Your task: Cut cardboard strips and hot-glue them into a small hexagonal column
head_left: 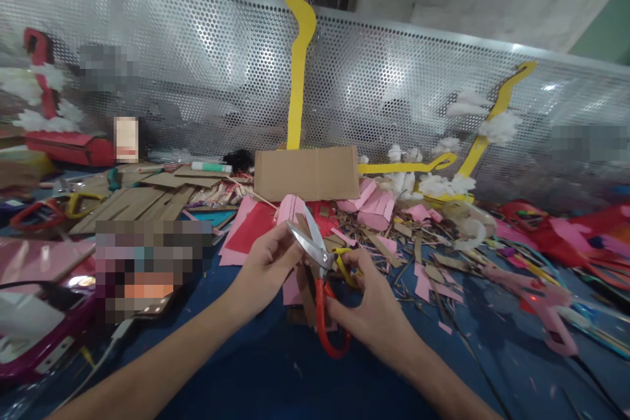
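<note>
My right hand [371, 305] is closed on the handles of scissors [321, 256], one handle red and the other yellow. The blades stand apart and point up and left toward my left fingers. My left hand [268, 269] is closed, its fingertips pinching a narrow brown cardboard strip [307, 295] beside the blades; fingers and scissors partly hide their contact. Behind the fingertips is a folded pink paper piece [291, 208]. Red paper [252, 230] lies over pink sheets to the left. Beyond the hands stands a cardboard block [306, 174] with a tall yellow hook shape [296, 79] rising behind it.
A perforated metal screen [221, 59] closes off the back. Paper and cardboard scraps [403, 249] litter the right side. A pink glue gun [536, 302] with a cord lies at far right. Cardboard pieces [138, 207] and a glue stick [210, 167] are at left.
</note>
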Demonstrator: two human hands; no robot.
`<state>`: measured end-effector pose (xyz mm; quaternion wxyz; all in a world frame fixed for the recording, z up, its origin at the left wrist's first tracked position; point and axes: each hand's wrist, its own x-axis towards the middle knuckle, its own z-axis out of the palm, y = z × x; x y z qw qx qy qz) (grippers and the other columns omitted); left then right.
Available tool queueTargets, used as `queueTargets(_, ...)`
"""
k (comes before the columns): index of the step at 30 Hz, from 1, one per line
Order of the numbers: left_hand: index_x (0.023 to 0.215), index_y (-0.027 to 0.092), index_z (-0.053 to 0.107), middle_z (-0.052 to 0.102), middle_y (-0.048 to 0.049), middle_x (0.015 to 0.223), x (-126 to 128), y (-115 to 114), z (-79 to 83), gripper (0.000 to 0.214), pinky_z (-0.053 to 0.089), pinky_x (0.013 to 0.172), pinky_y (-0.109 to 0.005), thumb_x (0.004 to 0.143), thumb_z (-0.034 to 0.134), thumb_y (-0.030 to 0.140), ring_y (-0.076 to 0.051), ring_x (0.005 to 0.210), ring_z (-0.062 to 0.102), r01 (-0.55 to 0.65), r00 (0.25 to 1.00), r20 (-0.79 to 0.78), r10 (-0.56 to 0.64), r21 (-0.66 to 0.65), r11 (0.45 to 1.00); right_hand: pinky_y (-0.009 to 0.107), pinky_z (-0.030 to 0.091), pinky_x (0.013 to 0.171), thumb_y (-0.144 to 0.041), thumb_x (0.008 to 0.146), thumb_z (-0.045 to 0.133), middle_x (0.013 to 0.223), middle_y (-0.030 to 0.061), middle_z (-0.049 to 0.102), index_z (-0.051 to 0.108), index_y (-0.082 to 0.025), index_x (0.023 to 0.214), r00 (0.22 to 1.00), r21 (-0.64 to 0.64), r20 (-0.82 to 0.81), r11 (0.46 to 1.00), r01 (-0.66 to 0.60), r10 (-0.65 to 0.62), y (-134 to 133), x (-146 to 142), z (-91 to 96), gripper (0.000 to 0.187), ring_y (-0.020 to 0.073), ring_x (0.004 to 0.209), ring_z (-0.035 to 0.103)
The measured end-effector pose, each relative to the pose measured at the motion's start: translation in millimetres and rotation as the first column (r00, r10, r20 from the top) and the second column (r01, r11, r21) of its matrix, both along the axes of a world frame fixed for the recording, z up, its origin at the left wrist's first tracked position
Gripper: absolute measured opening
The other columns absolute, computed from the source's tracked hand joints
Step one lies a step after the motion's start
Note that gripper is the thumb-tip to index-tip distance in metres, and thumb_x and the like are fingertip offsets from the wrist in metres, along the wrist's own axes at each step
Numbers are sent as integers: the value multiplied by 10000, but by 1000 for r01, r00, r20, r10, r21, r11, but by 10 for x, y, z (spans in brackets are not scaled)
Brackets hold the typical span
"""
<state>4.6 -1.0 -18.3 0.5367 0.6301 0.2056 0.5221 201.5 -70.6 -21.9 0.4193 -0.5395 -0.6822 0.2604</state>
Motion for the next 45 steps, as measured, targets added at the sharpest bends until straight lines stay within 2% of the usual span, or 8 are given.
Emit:
queueTargets(6,906,190,682,633,-8,830,-1,-2,23,243,509,736,-275,982,704,420,-147,746,581,16,1000,10,-16,-33,999,352,544,827,-174,804,697,1010,16,680,532,-245,1041,1000,20,7,1000,15,-15,10,10,-43,297,223,919,658)
queueTargets(15,936,191,663,648,-6,843,-13,-7,11,213,503,742,-262,1013,661,390,-136,756,590,21,1000,-20,-22,-41,999,366,569,832,-189,854,662,980,13,681,511,-250,1032,999,-24,-48,1000,10,-12,47,6,-68,240,220,894,672)
queueTargets(22,874,203,610,633,8,803,-14,-6,66,257,488,700,-260,983,686,422,-141,737,582,-58,998,-22,57,-60,996,378,569,825,-220,888,685,997,30,671,504,-237,1086,1000,10,7,1000,-8,8,28,15,-50,268,226,888,685)
queueTargets(28,879,196,637,616,14,784,-25,-21,90,284,472,692,-266,970,700,458,-140,720,565,-73,997,-29,73,-28,997,395,565,751,-302,847,756,973,42,652,492,-238,1080,998,16,64,1000,8,-9,-24,-5,10,359,248,835,657)
queueTargets(31,872,196,639,613,14,773,-26,-14,86,290,469,682,-268,977,695,460,-142,711,569,-72,997,-32,72,-12,997,409,564,771,-320,853,746,991,51,646,493,-234,1089,998,5,67,1000,9,-10,-29,-12,29,356,253,844,653)
queueTargets(37,862,199,654,626,13,782,-17,-7,66,277,470,687,-259,985,696,444,-138,713,575,-55,998,-21,55,11,998,388,544,823,-238,879,713,1027,49,639,506,-226,1109,996,59,82,998,-21,17,-7,3,-15,310,241,899,641)
queueTargets(45,840,201,658,622,6,758,3,-28,91,330,493,678,-262,940,734,506,-147,695,575,-40,999,2,40,-29,999,343,516,756,-220,889,706,949,3,626,477,-249,1049,998,24,59,1000,-18,16,18,21,-87,281,213,836,620)
